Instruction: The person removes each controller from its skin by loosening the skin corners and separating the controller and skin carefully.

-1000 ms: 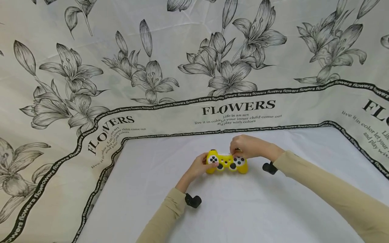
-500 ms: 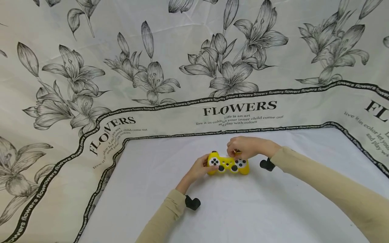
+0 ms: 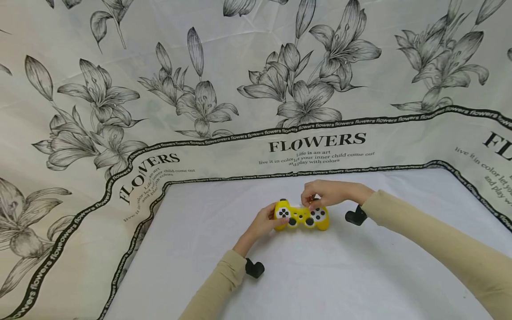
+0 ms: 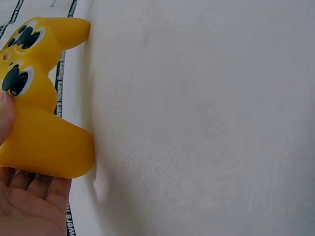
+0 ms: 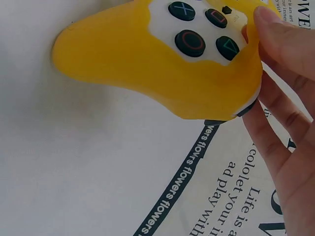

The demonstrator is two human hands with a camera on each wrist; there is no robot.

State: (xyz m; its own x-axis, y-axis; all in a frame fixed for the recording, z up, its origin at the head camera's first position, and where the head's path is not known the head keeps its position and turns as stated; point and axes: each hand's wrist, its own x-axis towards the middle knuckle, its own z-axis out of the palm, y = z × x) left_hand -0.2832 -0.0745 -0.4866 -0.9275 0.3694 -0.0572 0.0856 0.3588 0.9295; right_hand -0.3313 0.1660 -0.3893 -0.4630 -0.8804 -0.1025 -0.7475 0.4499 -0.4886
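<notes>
Yellow cover (image 5: 113,46) wraps the controller (image 3: 299,216), held between both hands towards the far side of the white table (image 3: 304,275). The left hand (image 3: 263,221) grips one end; the right hand (image 3: 325,192) pinches the cover's top rim near the buttons (image 5: 190,43). Likely that rim is being fitted or freed, which is unclear; next calls for a steady left hold and careful right thumb work.

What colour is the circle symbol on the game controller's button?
Red, on a dark round button of the yellow controller; it shows best in the right wrist view.
</notes>
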